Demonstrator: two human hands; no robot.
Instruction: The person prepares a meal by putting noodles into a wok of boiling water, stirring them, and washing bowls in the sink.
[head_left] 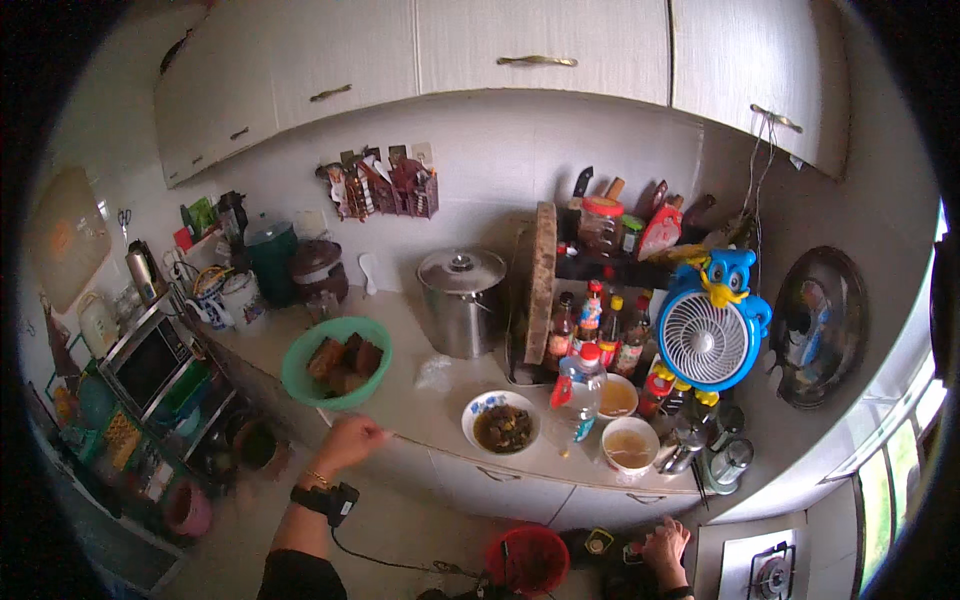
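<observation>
My left hand (352, 441), its fingers curled in and nothing seen in them, is just in front of the counter edge. A mint-green plastic basin (300, 372) sits beyond it, with dark brown chunks (345, 362) of what looks like meat inside. At the lower right my right hand (665, 548) hangs low, its fingers bent beside a small dark object (632, 552). What that hand grips, if anything, I cannot make out. A patterned bowl (474, 408) of dark food in broth stands on the counter between the two hands.
A lidded steel pot (460, 310), a clear bottle (577, 400), two bowls of pale liquid, including a white bowl (630, 448), and a blue fan (705, 335) crowd the counter. A red basin (528, 560) sits low in front; a gas stove (770, 575) is at right. Cabinets (540, 45) overhang.
</observation>
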